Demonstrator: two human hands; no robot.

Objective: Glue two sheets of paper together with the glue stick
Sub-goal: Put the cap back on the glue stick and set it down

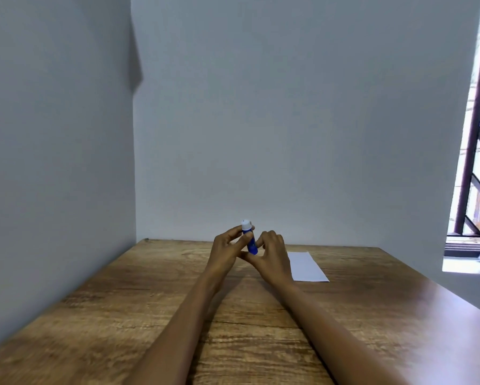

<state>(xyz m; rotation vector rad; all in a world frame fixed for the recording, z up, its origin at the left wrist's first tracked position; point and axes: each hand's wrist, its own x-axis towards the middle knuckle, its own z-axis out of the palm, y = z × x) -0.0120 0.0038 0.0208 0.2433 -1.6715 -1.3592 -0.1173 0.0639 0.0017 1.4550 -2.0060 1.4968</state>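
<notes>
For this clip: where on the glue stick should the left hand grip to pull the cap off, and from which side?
Grip the white cap at the upper end of the glue stick, coming from the left. The stick stands nearly upright, the right hand holds the blue lower barrel, and the left hand already pinches near the cap.

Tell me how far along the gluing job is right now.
Early stage. Done: the glue stick is picked up off the wooden table. In hand: left hand pinches its upper part near the white end, right hand holds the lower end. Left: the white paper lies flat and untouched; gluing and pressing sheets together remain.
</notes>
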